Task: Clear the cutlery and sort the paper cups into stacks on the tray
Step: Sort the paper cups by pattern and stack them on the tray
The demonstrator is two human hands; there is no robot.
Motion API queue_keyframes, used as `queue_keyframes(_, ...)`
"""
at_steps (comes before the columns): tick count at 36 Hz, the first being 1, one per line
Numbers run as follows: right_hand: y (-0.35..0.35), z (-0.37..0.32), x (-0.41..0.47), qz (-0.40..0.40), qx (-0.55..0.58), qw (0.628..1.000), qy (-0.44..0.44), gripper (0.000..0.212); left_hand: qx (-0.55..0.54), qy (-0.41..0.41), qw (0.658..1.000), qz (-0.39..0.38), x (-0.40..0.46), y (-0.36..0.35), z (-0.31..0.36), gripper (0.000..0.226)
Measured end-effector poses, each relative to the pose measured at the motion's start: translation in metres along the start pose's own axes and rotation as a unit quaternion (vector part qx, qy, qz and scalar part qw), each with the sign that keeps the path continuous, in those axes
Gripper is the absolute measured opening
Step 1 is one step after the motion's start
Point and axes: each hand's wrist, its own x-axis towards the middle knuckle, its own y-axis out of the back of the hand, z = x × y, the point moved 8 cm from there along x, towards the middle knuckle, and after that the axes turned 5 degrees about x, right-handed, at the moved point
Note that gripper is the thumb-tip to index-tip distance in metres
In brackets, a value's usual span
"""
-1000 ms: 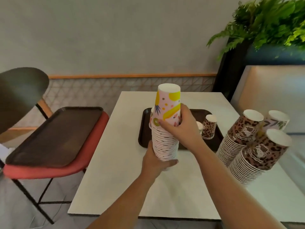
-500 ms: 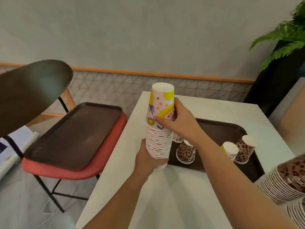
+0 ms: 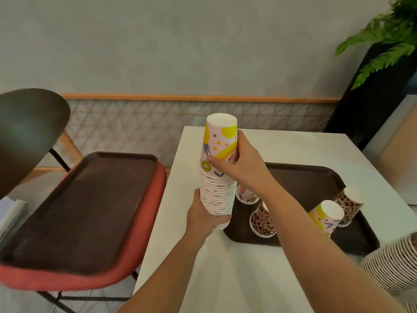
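Observation:
A tall stack of upside-down pink fruit-print paper cups is held above the white table's left edge. My left hand grips its bottom, and my right hand curls around its upper part. On the dark brown tray on the table stand several upside-down cups: a pink one partly behind my right arm, a leopard-print one, a yellow fruit-print one and another leopard-print one. No cutlery is visible.
A second brown tray lies on a red chair seat left of the white table. A lying stack of cups pokes in at the right edge. A dark chair back is far left, a potted plant back right.
The view has swung left and down, bringing the chair tray into fuller view. Both hands have kept their hold on the pink stack, which stays at the table's left edge.

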Motion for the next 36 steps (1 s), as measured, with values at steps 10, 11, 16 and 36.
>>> queue_keyframes(10, 0.020, 0.013, 0.022, 0.048, -0.012, 0.999, 0.008, 0.052, -0.005, 0.002, 1.000, -0.029, 0.030, -0.016, 0.002, 0.087)
queue_keyframes(11, 0.022, 0.015, 0.024, 0.053, -0.010, 0.999, 0.007, 0.052, -0.005, 0.004, 1.000, -0.030, 0.032, -0.018, 0.002, 0.086)
queue_keyframes(16, 0.033, 0.020, 0.032, 0.076, -0.016, 0.997, 0.008, 0.053, -0.003, 0.007, 0.999, -0.032, 0.040, -0.025, -0.002, 0.083)
queue_keyframes(36, 0.037, 0.026, 0.051, 0.064, -0.018, 0.998, 0.014, 0.045, 0.004, 0.012, 1.000, -0.014, 0.054, -0.026, -0.012, 0.082)
